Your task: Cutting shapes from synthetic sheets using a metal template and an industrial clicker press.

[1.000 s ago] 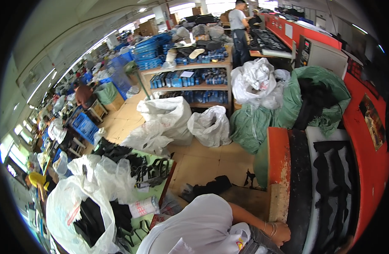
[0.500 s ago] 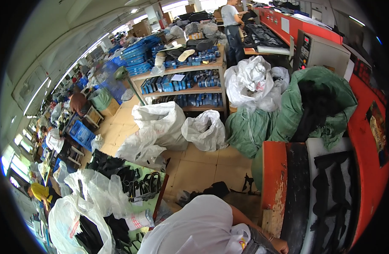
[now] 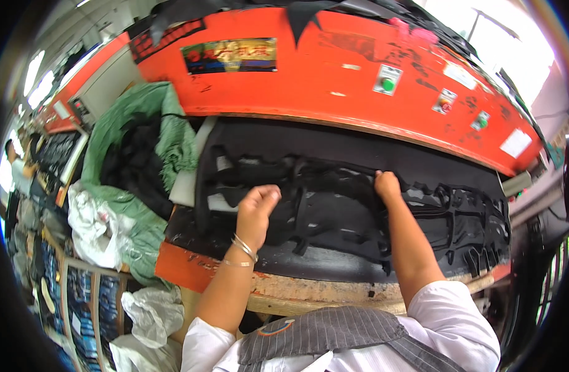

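Note:
A long black sheet (image 3: 340, 198) full of cut-out gaps lies across the bed of a red machine, its edges ragged and partly lifted. My right hand (image 3: 388, 186) is closed at the sheet's middle, its fingertips pinching a dark strip of it. Farther left, my left hand (image 3: 258, 214) is held over the sheet with fingers curled together. Whatever sits between those fingertips is too small to tell. Beneath the sheet shows the dark bed surface (image 3: 334, 263).
Behind the bed rises the red machine front (image 3: 309, 87) with a green button (image 3: 387, 84) and a red button (image 3: 445, 106). At left stands a green sack (image 3: 98, 149) of black scraps, beside white bags (image 3: 151, 313). A worn wooden edge (image 3: 321, 290) runs along the near side.
My view has swung right from the room to the red machine. Both hands are now up over the black sheet; earlier only one hand showed, low beside the machine bed.

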Demonstrator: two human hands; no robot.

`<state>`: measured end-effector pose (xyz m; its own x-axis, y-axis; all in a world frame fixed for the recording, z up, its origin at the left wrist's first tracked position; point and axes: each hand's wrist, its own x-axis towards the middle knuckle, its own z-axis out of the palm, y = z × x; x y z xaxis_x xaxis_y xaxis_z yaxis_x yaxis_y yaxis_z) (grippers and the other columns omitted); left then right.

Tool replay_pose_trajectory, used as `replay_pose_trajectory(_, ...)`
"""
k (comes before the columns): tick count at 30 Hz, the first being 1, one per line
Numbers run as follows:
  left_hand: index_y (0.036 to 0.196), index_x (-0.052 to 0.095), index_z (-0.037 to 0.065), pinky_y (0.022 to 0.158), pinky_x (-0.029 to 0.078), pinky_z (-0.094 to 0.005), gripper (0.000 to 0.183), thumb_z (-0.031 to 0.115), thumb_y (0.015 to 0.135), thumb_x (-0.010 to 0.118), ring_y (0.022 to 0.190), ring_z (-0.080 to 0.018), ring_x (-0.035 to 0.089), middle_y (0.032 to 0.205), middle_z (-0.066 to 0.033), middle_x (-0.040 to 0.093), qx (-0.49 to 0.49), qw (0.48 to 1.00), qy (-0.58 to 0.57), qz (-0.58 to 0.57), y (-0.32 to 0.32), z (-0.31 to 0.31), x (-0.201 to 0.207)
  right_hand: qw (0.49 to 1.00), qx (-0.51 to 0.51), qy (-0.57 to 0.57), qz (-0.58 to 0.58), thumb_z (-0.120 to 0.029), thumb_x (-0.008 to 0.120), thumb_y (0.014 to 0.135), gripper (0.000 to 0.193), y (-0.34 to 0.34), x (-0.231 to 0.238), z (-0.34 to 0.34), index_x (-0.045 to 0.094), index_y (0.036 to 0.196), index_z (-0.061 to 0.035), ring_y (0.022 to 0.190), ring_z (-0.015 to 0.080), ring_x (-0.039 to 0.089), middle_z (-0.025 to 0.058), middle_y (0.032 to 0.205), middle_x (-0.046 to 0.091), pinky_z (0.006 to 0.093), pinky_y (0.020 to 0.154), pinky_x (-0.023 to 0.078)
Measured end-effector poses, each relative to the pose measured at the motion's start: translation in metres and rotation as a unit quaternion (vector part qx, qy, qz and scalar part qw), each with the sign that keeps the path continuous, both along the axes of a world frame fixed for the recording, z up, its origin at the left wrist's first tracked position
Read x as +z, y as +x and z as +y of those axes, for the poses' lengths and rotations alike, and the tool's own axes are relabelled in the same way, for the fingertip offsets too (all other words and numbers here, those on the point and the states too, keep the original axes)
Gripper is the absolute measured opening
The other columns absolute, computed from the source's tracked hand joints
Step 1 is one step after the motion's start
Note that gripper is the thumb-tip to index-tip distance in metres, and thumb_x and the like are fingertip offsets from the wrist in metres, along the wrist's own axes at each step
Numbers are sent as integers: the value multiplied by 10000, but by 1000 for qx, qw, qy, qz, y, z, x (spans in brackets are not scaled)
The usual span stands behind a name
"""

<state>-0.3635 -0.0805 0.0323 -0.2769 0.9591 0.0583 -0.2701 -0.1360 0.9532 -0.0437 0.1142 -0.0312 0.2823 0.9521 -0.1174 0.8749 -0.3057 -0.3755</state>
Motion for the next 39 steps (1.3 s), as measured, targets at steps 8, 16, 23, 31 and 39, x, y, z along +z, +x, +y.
replay_pose_trajectory(8, 929, 630, 95, 914, 432, -423, 219, 236, 783, 715, 989, -314, 561, 980, -98, 574, 95, 736, -36, 670, -41, 62, -34, 987, 160, 33, 5, -337, 548, 940, 383, 10, 10, -110, 621, 945, 39, 863, 386, 659, 232, 893, 672, 465, 763, 508)
replay_pose_trajectory(16, 781, 617, 15, 715, 517, -342, 225, 212, 884, 653, 762, -198, 646, 728, -42, 630, -157, 907, -210, 331, -77, -21, -43, 806, 74, -35, 586, -271, 565, 956, 255, 27, 95, -129, 569, 922, -19, 466, 112, 405, -28, 561, 398, 266, 458, 351)
replay_pose_trajectory(23, 1350, 379, -50, 1129, 300, -418, 650, 256, 870, 693, 1303, -322, 410, 1376, -223, 428, 66, 894, -179, -405, -71, 18, -54, 734, 27, -9, 678, -297, 548, 973, 285, 13, 94, -133, 588, 967, -14, 480, 88, 370, -46, 582, 359, 250, 462, 336)
replay_pose_trajectory(31, 1253, 509, 48, 1069, 286, -385, 599, 424, 830, 707, 1190, -247, 452, 1293, -69, 517, 113, 897, -73, -420, -72, 88, -24, 734, -57, -34, 676, -462, 585, 924, 510, 9, 70, -132, 565, 1144, -2, 649, 154, 536, 49, 787, 550, 282, 520, 422)
replay_pose_trajectory(39, 1246, 557, 42, 991, 430, -420, 514, 342, 855, 707, 1137, -272, 550, 1243, -73, 596, 74, 932, -17, -356, -83, 111, -27, 505, -181, 246, 807, -512, 685, 824, 645, 7, 36, -90, 533, 1236, -40, 1080, 244, 546, 88, 1185, 591, 402, 939, 448)
